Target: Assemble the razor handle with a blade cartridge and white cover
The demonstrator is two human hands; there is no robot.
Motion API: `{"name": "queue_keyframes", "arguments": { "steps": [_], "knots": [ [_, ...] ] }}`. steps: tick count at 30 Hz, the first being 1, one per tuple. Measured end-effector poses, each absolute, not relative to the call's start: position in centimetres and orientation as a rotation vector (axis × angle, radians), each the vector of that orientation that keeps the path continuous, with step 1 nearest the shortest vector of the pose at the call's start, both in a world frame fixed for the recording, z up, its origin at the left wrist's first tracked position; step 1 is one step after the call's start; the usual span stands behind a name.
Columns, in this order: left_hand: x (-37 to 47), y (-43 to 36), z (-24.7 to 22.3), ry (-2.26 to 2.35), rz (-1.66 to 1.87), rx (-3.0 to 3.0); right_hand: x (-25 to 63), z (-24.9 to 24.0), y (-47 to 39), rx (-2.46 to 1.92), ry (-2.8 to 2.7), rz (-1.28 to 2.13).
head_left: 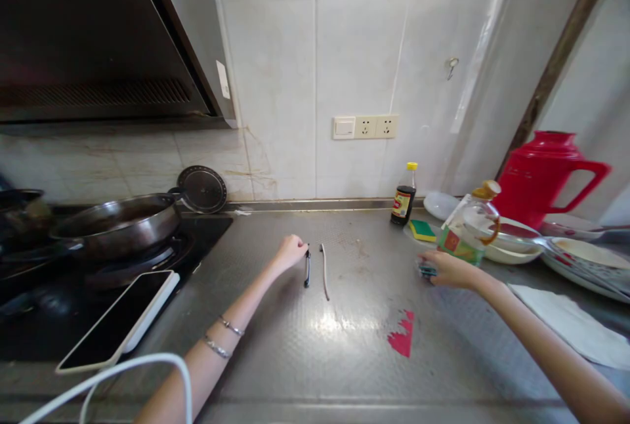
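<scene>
My left hand (pixel 291 251) is closed, its fingertips at the upper end of a slim dark pen-like piece (pixel 308 272) on the steel counter (pixel 275 358). Just right of that piece lies a thin pale cord-like strip (pixel 325 273) with a dark tip. Farther right, my right hand (pixel 450 270) has its fingers closed around a small dark and teal object (pixel 426 271), low over the counter. Part of that object is hidden by the fingers, and its kind is unclear.
A phone (pixel 121 322) lies at the stove's edge, below a steel pan (pixel 123 224). A white cable (pixel 147 360) arcs in front. At right stand a sauce bottle (pixel 403 201), a sponge (pixel 422 230), a glass jug (pixel 475 224), bowls (pixel 512 253) and a red thermos (pixel 536 181).
</scene>
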State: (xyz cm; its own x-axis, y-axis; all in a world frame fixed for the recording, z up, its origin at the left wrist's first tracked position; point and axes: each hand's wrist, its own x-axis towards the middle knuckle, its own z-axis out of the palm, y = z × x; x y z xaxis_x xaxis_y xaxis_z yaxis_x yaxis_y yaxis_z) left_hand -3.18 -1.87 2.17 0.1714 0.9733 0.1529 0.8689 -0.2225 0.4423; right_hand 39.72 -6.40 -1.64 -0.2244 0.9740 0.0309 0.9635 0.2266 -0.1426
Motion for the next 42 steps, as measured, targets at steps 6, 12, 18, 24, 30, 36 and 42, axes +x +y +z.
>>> {"name": "queue_keyframes", "arguments": {
  "steps": [6,12,18,24,30,36,42],
  "knots": [
    [-6.2,-0.9,1.0,1.794,0.64,2.076,36.7,0.3,-6.0,-1.787,-2.359,0.188],
    [-6.3,-0.6,-0.5,1.793,0.635,2.018,27.5,1.8,-5.0,-1.466,-2.468,0.264],
    [-6.6,-0.7,-1.4,1.813,0.635,1.985,21.4,1.6,-3.6,-1.358,-2.544,0.337],
    [-6.8,-0.5,-1.5,1.812,0.647,1.989,19.8,1.0,-2.8,-1.378,-2.607,0.372],
    [-6.8,-0.5,-1.5,1.846,0.665,2.0,19.9,0.5,-2.9,-1.36,-2.591,0.402],
    [-8.3,-0.3,-1.0,1.954,0.754,1.999,21.5,0.2,-2.9,-1.311,-2.447,0.453],
    [-9.5,0.4,-1.1,1.961,0.812,2.007,21.9,0.0,-3.3,-1.299,-2.447,0.462]
  ]
}}
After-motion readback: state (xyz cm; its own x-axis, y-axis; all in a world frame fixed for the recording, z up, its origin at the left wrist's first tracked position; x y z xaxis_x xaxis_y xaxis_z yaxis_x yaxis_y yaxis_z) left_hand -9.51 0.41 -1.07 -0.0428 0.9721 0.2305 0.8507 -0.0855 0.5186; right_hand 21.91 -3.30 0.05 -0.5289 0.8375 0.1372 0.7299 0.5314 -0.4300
